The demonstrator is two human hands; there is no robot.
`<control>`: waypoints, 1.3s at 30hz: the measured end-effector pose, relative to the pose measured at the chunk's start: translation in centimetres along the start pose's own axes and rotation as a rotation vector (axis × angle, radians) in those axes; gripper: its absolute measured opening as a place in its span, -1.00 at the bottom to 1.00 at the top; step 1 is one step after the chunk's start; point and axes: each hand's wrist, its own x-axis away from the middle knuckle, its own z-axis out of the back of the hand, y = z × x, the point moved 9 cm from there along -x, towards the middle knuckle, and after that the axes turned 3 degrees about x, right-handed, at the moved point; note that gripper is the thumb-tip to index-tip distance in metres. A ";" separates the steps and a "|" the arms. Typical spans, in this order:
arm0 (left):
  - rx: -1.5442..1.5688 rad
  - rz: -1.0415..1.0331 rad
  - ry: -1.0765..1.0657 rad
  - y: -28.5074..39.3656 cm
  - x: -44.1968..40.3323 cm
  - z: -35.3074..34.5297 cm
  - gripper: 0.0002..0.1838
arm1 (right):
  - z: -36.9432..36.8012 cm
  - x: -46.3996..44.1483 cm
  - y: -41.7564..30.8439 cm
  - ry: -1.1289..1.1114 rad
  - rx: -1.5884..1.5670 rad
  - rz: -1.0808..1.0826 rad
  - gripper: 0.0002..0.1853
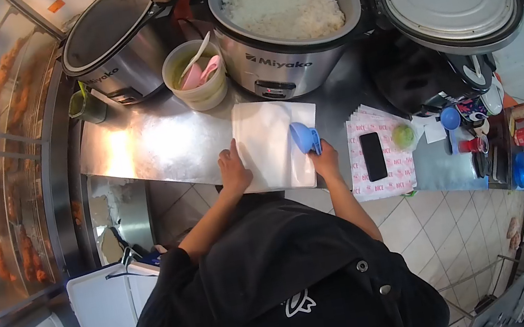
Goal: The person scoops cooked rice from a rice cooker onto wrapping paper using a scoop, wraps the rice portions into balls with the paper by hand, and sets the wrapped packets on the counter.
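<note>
Bench (168,148) is topped by a rice-filled Miyako cooker (276,66). Beside it, white paper sheets (264,152) are apparently steadied by the left grip (234,170); any pinch cannot be told. Over them, a blue scoop (301,137) is grasped by the right grip (325,158); for lifting, sheet clearance is needed.
</note>
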 end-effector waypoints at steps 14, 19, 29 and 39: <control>-0.527 -0.617 -0.275 10.0 0.7 -8.0 -0.22 | 0.2 0.5 3.1 0.131 0.120 0.015 -0.66; -0.341 -0.841 -0.244 11.5 1.1 -9.2 -0.20 | 4.4 1.9 1.0 0.425 0.179 0.246 -0.67; -0.312 -0.810 -0.411 13.0 1.3 -10.0 -0.19 | 25.3 -0.6 -35.6 0.295 0.039 0.720 -0.49; 0.284 -0.718 0.144 18.0 -4.3 7.9 -0.14 | 13.4 -24.5 -41.6 0.313 1.292 0.709 -0.79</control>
